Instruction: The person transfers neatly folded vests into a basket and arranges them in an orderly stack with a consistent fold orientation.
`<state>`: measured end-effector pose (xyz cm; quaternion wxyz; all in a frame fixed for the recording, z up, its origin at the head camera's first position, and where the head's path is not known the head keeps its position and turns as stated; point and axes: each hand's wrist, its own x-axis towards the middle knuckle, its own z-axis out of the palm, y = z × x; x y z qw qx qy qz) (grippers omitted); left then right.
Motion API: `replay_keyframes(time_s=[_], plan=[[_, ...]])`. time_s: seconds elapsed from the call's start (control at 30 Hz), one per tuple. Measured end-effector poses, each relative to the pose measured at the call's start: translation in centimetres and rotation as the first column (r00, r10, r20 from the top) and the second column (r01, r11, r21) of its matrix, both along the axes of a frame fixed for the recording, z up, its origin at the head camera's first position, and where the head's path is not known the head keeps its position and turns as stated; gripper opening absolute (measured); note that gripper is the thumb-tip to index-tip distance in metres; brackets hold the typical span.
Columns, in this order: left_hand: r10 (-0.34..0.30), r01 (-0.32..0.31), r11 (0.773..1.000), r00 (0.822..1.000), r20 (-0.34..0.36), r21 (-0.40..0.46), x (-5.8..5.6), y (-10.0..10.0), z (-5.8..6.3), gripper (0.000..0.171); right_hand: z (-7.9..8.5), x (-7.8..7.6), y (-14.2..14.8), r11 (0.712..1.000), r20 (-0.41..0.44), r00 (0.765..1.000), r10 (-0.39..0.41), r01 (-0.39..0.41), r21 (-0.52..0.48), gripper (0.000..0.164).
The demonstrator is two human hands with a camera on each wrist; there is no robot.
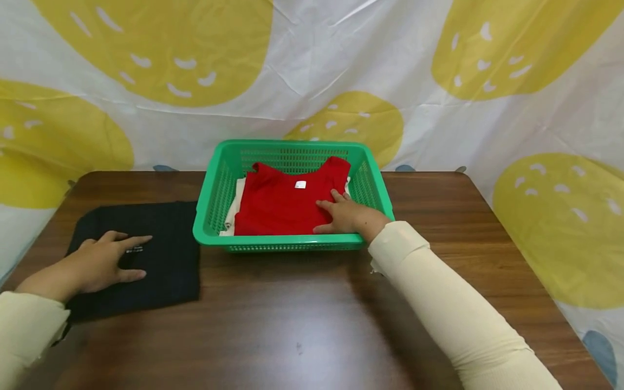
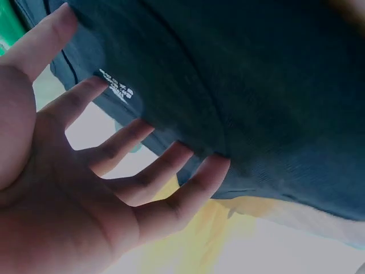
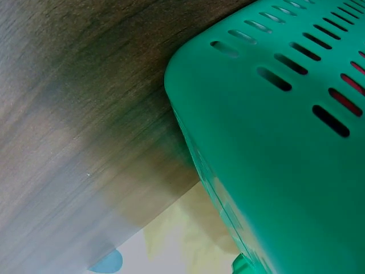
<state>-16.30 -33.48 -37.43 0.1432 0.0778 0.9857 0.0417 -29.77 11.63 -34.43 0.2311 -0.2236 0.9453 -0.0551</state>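
A folded red shirt [image 1: 283, 208] with a white neck label lies in a green plastic basket [image 1: 292, 240], on top of cream-coloured cloth [image 1: 235, 208]. My right hand [image 1: 343, 213] reaches over the basket's near rim and rests on the red shirt with its fingers spread. To the left, a folded black garment [image 1: 170, 260] with small white print lies flat on the table. Over it is my left hand [image 1: 99, 265], fingers spread, near the print. In the left wrist view the fingertips [image 2: 214, 165] are at the dark fabric. The right wrist view shows the basket's slotted side but not the hand.
The brown wooden table [image 1: 292, 330] extends to both sides of the basket. Behind it hangs a white curtain [image 1: 312, 65] with big yellow shapes, close to the table's back edge. The basket's raised rim surrounds the clothes.
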Motion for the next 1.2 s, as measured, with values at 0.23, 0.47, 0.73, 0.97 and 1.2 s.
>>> replay_keyframes(time_s=[0.23, 0.47, 0.73, 0.97, 1.2], plan=[[-0.027, 0.028, 0.999, 0.999, 0.039, -0.026, 2.4, 0.7, 0.1, 0.093, -0.1, 0.0, -0.1, 1.0, -0.008, 1.0, -0.003, 0.003, -0.002, 0.081], [-0.056, 0.056, 0.998, 0.998, 0.018, -0.003, 5.4, 2.7, 0.3, 0.088, 0.0, 0.0, -0.2, 1.0, -0.006, 1.0, -0.005, 0.005, -0.005, 0.082], [-0.036, 0.038, 0.998, 0.999, 0.034, -0.054, 8.3, 6.2, 0.2, 0.09, -0.1, -0.1, -0.2, 1.0, -0.009, 1.0, 0.002, -0.003, -0.013, 0.08], [-0.071, 0.072, 0.99, 0.997, 0.012, -0.118, 9.6, 8.7, 0.1, 0.09, 0.0, -0.1, -0.1, 1.0, -0.008, 1.0, 0.006, -0.006, -0.023, 0.081], [-0.141, 0.144, 0.988, 0.988, 0.063, -0.047, 9.7, 10.5, 0.7, 0.062, 0.1, 0.0, -0.2, 0.999, -0.012, 1.0, 0.012, -0.012, -0.03, 0.079]])
